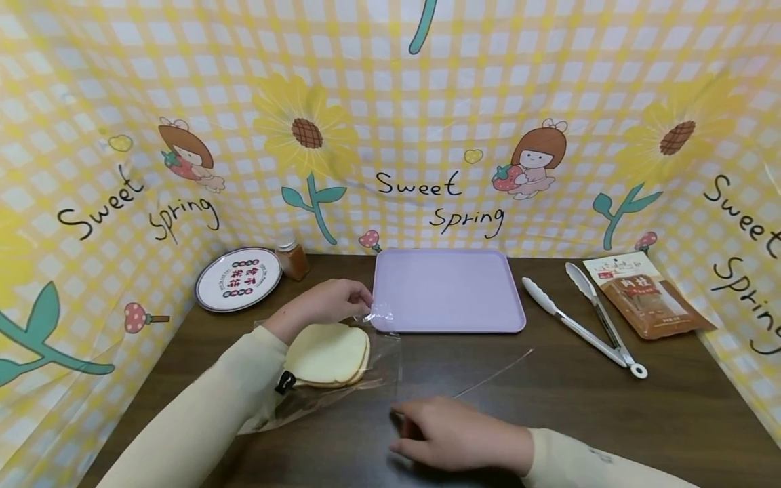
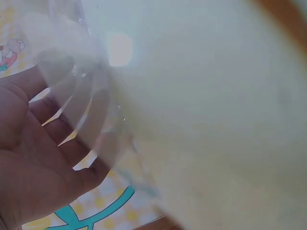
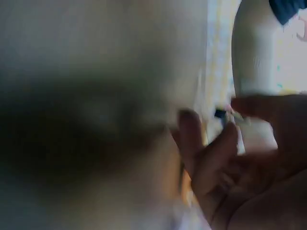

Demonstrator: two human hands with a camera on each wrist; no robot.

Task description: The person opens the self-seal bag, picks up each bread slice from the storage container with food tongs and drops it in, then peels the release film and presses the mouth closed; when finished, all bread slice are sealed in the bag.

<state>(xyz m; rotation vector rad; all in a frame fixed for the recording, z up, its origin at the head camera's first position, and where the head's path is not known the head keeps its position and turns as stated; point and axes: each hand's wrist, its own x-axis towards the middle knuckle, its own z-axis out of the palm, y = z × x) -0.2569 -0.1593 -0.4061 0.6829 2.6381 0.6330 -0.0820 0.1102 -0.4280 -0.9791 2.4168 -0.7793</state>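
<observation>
A clear plastic bag (image 1: 384,359) lies at the left front of the table with several slices of pale bread (image 1: 326,352) inside. My left hand (image 1: 334,300) reaches over the bread and pinches the bag's far edge near the tray. In the left wrist view, fingers (image 2: 91,108) show through the thin plastic, and pale bread fills the right side. My right hand (image 1: 454,432) hovers low at the front of the table, thumb and forefinger apart, holding nothing. Just beyond it lies a thin thread-like strip (image 1: 497,373). The right wrist view is mostly blurred.
A lilac tray (image 1: 448,325) stands at the back centre. To its left are a jar (image 1: 295,261) of reddish-brown powder and a white plate (image 1: 210,288) with red characters. White-tipped tongs (image 1: 582,332) and a brown food packet (image 1: 653,301) lie right. Patterned cloth encloses the table.
</observation>
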